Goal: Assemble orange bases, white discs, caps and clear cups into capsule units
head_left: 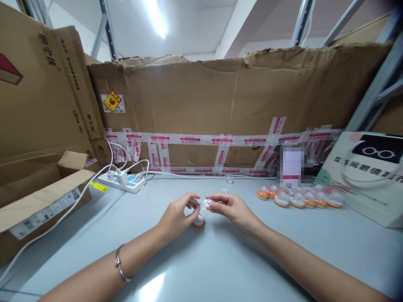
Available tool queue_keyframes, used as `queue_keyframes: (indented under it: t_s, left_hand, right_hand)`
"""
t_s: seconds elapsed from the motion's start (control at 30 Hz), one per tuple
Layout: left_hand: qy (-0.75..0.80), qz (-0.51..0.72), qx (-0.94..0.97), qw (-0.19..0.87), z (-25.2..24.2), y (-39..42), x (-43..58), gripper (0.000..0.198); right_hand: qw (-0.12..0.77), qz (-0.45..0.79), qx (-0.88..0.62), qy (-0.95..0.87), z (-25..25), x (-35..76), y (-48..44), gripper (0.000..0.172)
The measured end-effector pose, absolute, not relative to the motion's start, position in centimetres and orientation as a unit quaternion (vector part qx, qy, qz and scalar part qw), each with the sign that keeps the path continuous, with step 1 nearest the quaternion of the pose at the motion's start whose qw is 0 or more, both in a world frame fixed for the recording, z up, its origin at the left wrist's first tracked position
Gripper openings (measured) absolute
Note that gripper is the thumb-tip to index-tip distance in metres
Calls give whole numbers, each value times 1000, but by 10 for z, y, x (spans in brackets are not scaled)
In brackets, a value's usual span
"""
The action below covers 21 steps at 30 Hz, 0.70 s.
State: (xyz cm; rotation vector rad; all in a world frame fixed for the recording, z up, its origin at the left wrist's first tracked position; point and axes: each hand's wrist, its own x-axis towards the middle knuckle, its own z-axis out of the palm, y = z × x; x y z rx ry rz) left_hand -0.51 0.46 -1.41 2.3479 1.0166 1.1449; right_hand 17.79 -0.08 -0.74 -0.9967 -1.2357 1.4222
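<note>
Over the middle of the table, my right hand (231, 209) pinches a small white plastic piece (206, 204) with openwork edges between thumb and fingertips. My left hand (179, 214) meets it from the other side, its thumb and fingers closed together at the piece's left edge. What the left fingertips grip is too small to make out. Just below them, a round white part with an orange base (198, 221) stands on the table, partly covered by the left thumb. Farther back lie another small white piece (225, 191) and a clear round cup-like part (229, 179).
Several white-topped, orange-based round parts (297, 201) stand grouped at the right, beside a printed paper bag (362, 180). At the left are a power strip (122, 181) with white cables and an opened cardboard box (47, 205). A large taped carton (201, 100) walls the back.
</note>
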Motion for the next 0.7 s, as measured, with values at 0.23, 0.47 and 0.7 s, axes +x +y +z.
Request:
queue_keyframes:
  t_s: [0.23, 0.47, 0.7]
  left_hand:
    - [333, 433, 819, 175, -15, 3, -3, 18]
    - [326, 443, 819, 164, -15, 1, -1, 15]
    - [327, 462, 811, 149, -14, 1, -1, 10]
  right_hand:
    - [507, 486, -429, -568, -12, 173, -2, 28]
    - [497, 498, -410, -580, -12, 172, -5, 27]
    - [482, 517, -415, -573, -10, 172, -6, 33]
